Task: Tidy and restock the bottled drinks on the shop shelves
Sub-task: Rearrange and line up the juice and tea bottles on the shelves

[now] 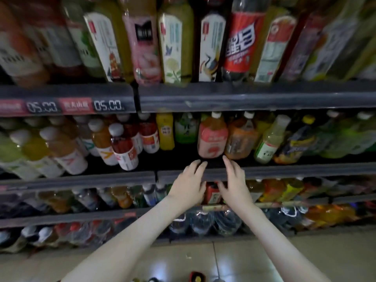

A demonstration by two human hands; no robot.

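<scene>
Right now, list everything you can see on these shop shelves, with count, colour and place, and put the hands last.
Tall bottles: a row, too blurred to count, mixed labels, top shelf.
Cola bottle: one, red label, top shelf, right of middle.
Price tags: two, red and black, top shelf edge, left.
Pink-label bottle: one, second shelf, just beyond the fingertips.
Orange-label bottle: one, beside it on the right.
Yellow bottle: one, second shelf.
Clear bottles: several, lowest shelf.
Left hand: open, empty.
Right hand: open, empty.
</scene>
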